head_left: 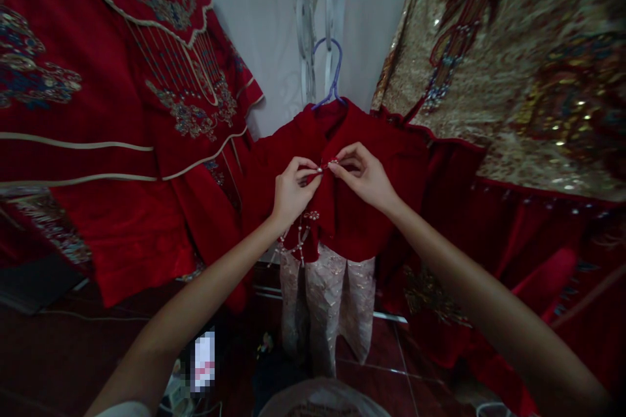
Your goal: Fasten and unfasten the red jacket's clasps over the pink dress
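Note:
A small red garment (342, 208) hangs in front of me on a blue hanger (332, 75), with a pale embroidered skirt (325, 306) below it. Both my hands meet at its front closure near the collar. My left hand (292, 190) pinches the left side of a small beaded fastener (327, 165). My right hand (364, 176) pinches the same fastener from the right. Thumb and forefinger of each hand are pressed together on it. A beaded tassel (299, 238) dangles under my left wrist.
A large red robe with gold and blue embroidery (112, 111) hangs on the left. A gold sequined robe (513, 65) with red lining hangs on the right. A white wall (274, 13) is behind. Dark red floor tiles (381, 352) and a bag (320, 401) lie below.

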### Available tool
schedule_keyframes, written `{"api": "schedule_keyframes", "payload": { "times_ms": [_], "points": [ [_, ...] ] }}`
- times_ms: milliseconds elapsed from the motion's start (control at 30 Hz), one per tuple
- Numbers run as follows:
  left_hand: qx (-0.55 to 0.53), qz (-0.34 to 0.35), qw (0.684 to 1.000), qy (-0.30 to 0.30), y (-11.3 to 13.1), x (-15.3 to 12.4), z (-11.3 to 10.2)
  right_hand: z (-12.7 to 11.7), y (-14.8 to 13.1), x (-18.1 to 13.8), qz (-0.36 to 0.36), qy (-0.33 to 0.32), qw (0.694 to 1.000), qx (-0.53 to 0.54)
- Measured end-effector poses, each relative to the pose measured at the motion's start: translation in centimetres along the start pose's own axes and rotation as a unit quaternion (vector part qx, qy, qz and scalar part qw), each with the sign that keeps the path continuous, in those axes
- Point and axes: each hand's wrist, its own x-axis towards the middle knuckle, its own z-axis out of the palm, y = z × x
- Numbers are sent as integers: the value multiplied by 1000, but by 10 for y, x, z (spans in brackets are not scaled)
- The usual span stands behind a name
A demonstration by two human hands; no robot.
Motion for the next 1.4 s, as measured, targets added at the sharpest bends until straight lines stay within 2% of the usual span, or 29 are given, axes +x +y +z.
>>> {"api": "schedule_keyframes", "payload": {
  "times_ms": [200, 367, 767, 1133, 1400],
  "points": [
    [-4, -4, 1000, -29, 3, 6, -2, -9, -10, 3, -12, -31, 999, -38],
    [-12, -9, 1000, -20, -3, 12, 0, -10, -11, 6, -21, -35, 998, -41],
    [-11, 6, 999, -41, -8, 19, -3, -17, -13, 9, -23, -75, 995, -70],
    [71, 46, 994, -68, 10, 9, -7, -4, -9, 8, -12, 7, 998, -56],
    [51, 34, 997, -56, 13, 12, -3, -11, -7, 9, -17, -13, 999, -39]
  ]
}}
